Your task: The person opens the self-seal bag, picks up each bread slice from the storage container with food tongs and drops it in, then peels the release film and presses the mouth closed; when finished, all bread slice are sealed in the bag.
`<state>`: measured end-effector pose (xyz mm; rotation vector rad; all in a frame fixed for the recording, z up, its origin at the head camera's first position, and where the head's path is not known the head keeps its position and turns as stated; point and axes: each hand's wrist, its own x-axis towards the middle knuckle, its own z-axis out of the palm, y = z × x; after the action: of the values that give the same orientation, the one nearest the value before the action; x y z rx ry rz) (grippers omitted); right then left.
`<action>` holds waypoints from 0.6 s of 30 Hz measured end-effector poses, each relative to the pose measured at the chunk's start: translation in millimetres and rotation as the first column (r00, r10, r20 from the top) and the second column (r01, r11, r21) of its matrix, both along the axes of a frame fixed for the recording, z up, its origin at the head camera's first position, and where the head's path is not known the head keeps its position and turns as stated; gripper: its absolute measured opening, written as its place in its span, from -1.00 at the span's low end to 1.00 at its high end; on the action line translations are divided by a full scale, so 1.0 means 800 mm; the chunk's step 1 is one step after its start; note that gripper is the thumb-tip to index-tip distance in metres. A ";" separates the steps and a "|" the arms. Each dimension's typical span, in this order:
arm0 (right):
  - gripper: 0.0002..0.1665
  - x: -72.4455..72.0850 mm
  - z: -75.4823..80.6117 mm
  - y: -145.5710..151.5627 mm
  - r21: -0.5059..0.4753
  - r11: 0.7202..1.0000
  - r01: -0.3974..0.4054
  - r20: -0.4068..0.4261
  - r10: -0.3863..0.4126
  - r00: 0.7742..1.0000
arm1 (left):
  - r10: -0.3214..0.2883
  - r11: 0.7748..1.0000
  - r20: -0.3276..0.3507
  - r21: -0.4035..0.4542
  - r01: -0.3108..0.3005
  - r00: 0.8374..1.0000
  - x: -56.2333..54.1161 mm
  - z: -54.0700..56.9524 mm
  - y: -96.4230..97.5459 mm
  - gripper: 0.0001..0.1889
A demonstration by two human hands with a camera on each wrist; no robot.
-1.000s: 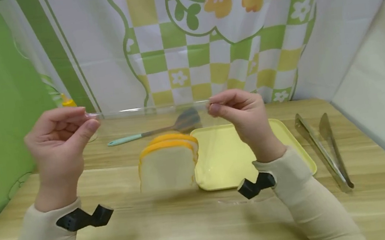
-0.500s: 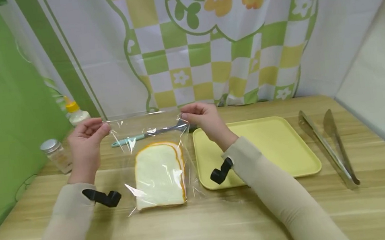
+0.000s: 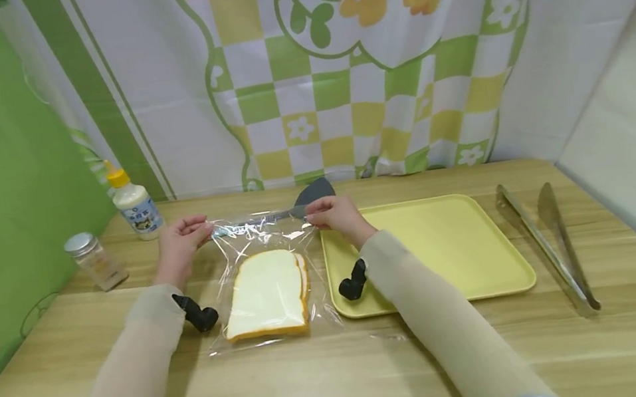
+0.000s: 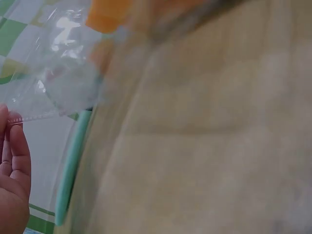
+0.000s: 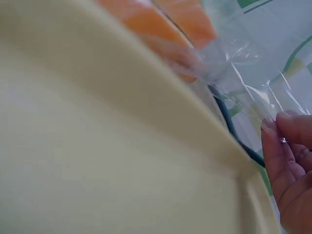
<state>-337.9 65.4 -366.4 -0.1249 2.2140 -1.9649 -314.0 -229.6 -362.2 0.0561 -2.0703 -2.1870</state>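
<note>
A clear plastic bag (image 3: 259, 234) lies spread over bread slices (image 3: 267, 292) on the table; its seamed edge shows in the left wrist view. I cannot tell whether the bread is inside it or beneath it. My left hand (image 3: 181, 245) pinches the bag's far left corner between thumb and fingers. At the far right corner, my right hand (image 3: 340, 216) pinches the same plastic, close to the tray's left rim. Through the far edge of the plastic shows a spatula (image 3: 314, 190) with a mint handle (image 4: 73, 168).
To the right is a yellow tray (image 3: 445, 249), with metal tongs (image 3: 544, 249) beyond it. A squeeze bottle (image 3: 138, 207) with a yellow cap and a silver-lidded jar (image 3: 97, 262) stand at the left. A patterned curtain (image 3: 366, 105) hangs behind the table.
Both hands have lowered, and the space between them has narrowed. The plastic, held up in front of the bread a second ago, now lies over it. The bottle and jar have come into view.
</note>
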 end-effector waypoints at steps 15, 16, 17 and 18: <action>-0.65 0.002 -0.008 -0.003 0.001 0.999 0.046 0.052 -0.046 0.998 | 0.002 0.996 0.080 -0.084 0.005 0.997 0.003 -0.003 -0.001 -0.56; -0.64 0.003 -0.008 -0.001 0.016 0.999 0.052 0.051 -0.053 0.997 | 0.002 0.995 0.091 -0.104 0.008 0.996 0.003 -0.002 -0.001 -0.56; -0.63 0.004 -0.007 0.002 0.036 0.998 0.056 0.049 -0.058 0.997 | -0.003 0.992 0.097 -0.126 0.015 0.995 0.005 0.000 -0.001 -0.54; -0.61 0.005 -0.006 0.006 0.050 0.997 0.059 0.049 -0.061 0.997 | -0.004 0.986 0.101 -0.163 0.020 0.995 0.007 0.002 -0.001 -0.54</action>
<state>-333.9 70.3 -370.9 -0.0029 2.2566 -1.9207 -308.6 -230.2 -360.7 0.1401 -2.3028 -2.0515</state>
